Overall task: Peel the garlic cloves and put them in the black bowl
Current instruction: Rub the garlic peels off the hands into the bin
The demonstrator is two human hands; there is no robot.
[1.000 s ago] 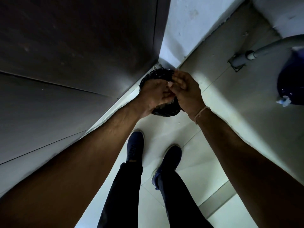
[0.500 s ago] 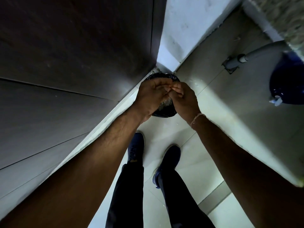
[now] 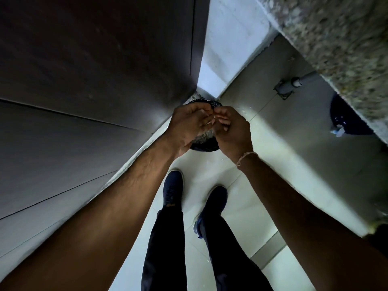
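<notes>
While the view tips up since a second ago, the left hand (image 3: 190, 124) and right hand (image 3: 231, 131) lift slightly off the black-lined bin (image 3: 204, 144) below them, fingertips pinching something tiny together. Garlic clove itself too small to tell; probably skin being shed. Black bowl unseen.

I count two hands, my left hand (image 3: 190, 122) and my right hand (image 3: 233, 131); one black-lined bin (image 3: 204, 144) beneath them; two dark shoes (image 3: 173, 187) on the floor; one grey pipe (image 3: 298, 81); one dark blue container (image 3: 346, 122); one speckled stone bench (image 3: 336, 38); one bracelet (image 3: 245, 157).
</notes>
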